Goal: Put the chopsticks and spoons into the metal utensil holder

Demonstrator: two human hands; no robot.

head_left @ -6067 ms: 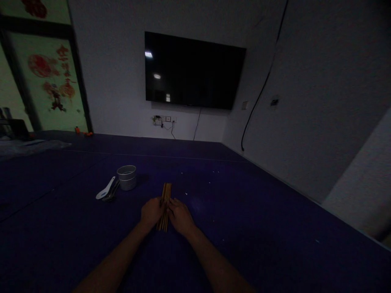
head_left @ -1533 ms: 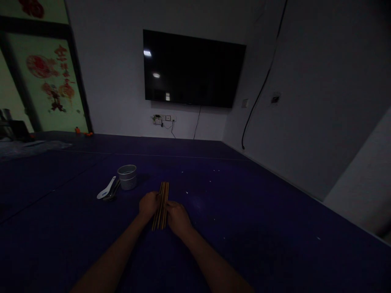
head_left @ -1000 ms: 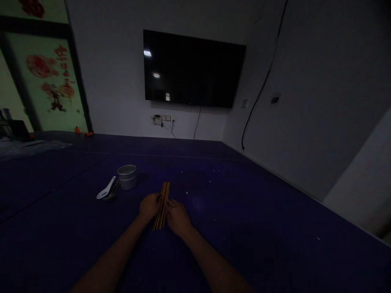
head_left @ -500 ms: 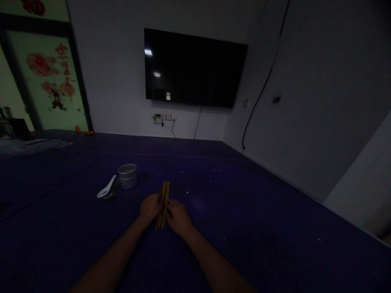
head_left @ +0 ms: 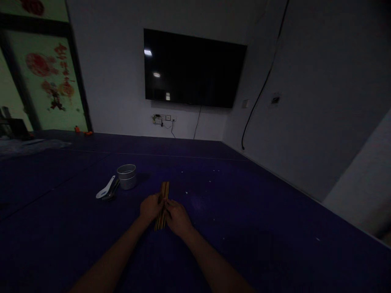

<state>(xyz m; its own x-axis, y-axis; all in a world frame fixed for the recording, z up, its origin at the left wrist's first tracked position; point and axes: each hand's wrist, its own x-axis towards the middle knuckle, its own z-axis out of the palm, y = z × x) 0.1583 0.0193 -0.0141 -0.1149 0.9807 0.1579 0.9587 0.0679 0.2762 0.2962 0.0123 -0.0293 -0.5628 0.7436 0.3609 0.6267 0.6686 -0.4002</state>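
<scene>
A bundle of wooden chopsticks (head_left: 165,188) lies lengthwise in front of me on the dark blue surface, its ends showing above and below my hands. My left hand (head_left: 150,207) is closed around its left side. From the right, my right hand (head_left: 177,216) presses its fingers against the bundle, and its fingertips meet my left thumb across the middle. Left of the hands stands a grey metal cup (head_left: 127,179), upright. Beside that cup lie a white spoon (head_left: 106,188) and a dark metal spoon (head_left: 110,193).
Small white scraps (head_left: 186,192) are scattered over the blue surface (head_left: 259,211) to the right. Clear plastic sheeting (head_left: 33,147) lies far left. A black television (head_left: 194,69) hangs on the back wall, and a black cable (head_left: 262,89) runs down the right wall.
My right fingers have shifted slightly toward my left thumb over the middle of the chopsticks. The cup and spoons stay in place.
</scene>
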